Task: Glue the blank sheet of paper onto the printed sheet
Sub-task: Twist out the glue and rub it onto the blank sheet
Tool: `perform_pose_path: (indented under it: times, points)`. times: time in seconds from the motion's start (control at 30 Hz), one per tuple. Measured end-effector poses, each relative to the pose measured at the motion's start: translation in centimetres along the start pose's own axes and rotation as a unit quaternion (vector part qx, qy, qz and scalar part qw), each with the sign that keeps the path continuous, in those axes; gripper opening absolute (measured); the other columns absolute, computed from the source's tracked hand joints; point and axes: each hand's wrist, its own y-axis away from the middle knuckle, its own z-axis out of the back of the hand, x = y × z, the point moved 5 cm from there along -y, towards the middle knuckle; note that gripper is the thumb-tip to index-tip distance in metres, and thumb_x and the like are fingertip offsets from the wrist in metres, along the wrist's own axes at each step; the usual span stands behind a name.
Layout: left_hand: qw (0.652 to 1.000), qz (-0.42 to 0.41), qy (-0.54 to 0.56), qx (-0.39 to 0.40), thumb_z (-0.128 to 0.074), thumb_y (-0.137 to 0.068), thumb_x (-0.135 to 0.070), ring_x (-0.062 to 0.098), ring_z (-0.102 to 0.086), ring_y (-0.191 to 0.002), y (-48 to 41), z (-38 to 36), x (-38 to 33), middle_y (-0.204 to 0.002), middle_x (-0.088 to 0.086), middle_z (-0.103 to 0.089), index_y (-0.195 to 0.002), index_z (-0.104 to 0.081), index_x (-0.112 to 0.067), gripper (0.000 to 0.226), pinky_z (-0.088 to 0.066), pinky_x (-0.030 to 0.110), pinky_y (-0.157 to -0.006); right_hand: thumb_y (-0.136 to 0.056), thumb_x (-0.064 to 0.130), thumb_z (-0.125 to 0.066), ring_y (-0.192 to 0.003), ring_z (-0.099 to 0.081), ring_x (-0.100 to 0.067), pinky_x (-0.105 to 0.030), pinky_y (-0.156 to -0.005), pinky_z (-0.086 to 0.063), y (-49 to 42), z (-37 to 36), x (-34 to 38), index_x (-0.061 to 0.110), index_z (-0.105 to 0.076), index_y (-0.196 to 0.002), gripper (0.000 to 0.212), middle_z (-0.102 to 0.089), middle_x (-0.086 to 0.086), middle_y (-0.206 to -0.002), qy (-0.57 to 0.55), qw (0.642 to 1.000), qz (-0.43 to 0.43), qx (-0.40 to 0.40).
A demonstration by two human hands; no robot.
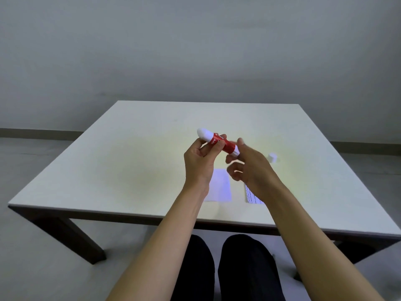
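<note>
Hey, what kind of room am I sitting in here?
Probably a bare, sparsely furnished indoor room: a plain grey wall, a grey floor and one low white table with dark legs.

One glue stick (219, 142), one loose cap (272, 157), one blank sheet (219, 185), one printed sheet (251, 196), one table (108, 161), two hands.

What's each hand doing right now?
Left hand: closed on the glue stick.
Right hand: fingers at the stick's base end; grip cannot be told.

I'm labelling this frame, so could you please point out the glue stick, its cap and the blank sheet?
glue stick (223, 144): head view, red barrel.
cap (272, 157): head view, side wall.
blank sheet (220, 187): head view, bare centre.
</note>
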Motion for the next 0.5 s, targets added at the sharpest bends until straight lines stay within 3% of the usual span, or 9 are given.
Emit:
perform_pose_path:
  times: [0.03,0.1,0.2,0.3,0.4,0.5]
  points:
    - [1.000,0.004,0.001,-0.006,-0.069,-0.082,-0.016,0.005,-0.069,-0.097,0.0,0.1,0.1,-0.094,-0.004,-0.077,-0.089,-0.068,-0.015,0.007,-0.046,0.012,-0.079,-0.094,0.039,-0.050,-0.049,-0.047,-0.016,-0.021,-0.046,-0.037,0.1,0.0,0.1,0.011,-0.065,-0.092,0.032,-0.052,-0.001,-0.065,-0.018,1.000,0.022,0.013]
    - [1.000,0.012,-0.005,0.001,-0.069,-0.082,-0.016,0.004,-0.068,-0.099,0.0,0.0,0.4,-0.094,-0.006,-0.077,-0.091,-0.067,-0.015,0.009,-0.043,0.013,-0.080,-0.096,0.035,-0.049,-0.044,-0.040,-0.014,-0.020,-0.042,-0.033,0.0,0.2,-0.4,0.008,-0.059,-0.082,0.032,-0.043,-0.001,-0.059,-0.029,1.000,0.007,0.000]
    - [0.999,0.017,-0.014,0.026,-0.068,-0.083,-0.017,0.000,-0.067,-0.100,0.2,-0.2,0.9,-0.094,-0.008,-0.077,-0.094,-0.067,-0.014,0.011,-0.041,0.014,-0.083,-0.091,0.056,-0.043,-0.035,-0.024,-0.010,-0.017,-0.033,-0.020,0.0,0.4,-1.5,0.011,-0.049,-0.062,0.054,-0.027,0.001,-0.055,-0.020,0.995,-0.083,-0.046]
    - [1.000,0.022,-0.002,0.017,-0.068,-0.083,-0.020,0.003,-0.066,-0.103,0.2,0.1,1.2,-0.098,-0.007,-0.077,-0.095,-0.067,-0.015,0.013,-0.041,0.022,-0.092,-0.086,0.064,-0.043,-0.037,-0.033,-0.011,-0.019,-0.035,-0.029,0.1,0.2,-1.6,0.011,-0.059,-0.064,0.059,-0.042,0.000,-0.054,-0.066,0.992,-0.103,-0.032]
    - [0.999,0.029,-0.001,0.028,-0.069,-0.082,-0.021,0.004,-0.067,-0.102,0.3,-0.1,1.5,-0.102,-0.009,-0.076,-0.090,-0.070,-0.022,0.008,-0.045,0.030,-0.094,-0.084,0.047,-0.057,-0.050,-0.052,-0.014,-0.021,-0.049,-0.046,0.4,-1.2,-1.3,0.014,-0.069,-0.093,0.036,-0.059,0.000,-0.067,-0.143,0.987,-0.053,0.049]
    - [0.993,-0.016,-0.076,0.091,-0.070,-0.080,-0.026,-0.004,-0.059,-0.113,-0.1,0.1,1.1,-0.115,-0.018,-0.070,-0.102,-0.070,-0.034,0.023,-0.042,0.020,-0.093,-0.089,0.024,-0.060,-0.048,-0.052,-0.011,-0.018,-0.047,-0.045,0.3,-0.9,-1.3,0.015,-0.066,-0.080,0.014,-0.055,0.000,-0.066,-0.256,0.966,-0.041,-0.005]
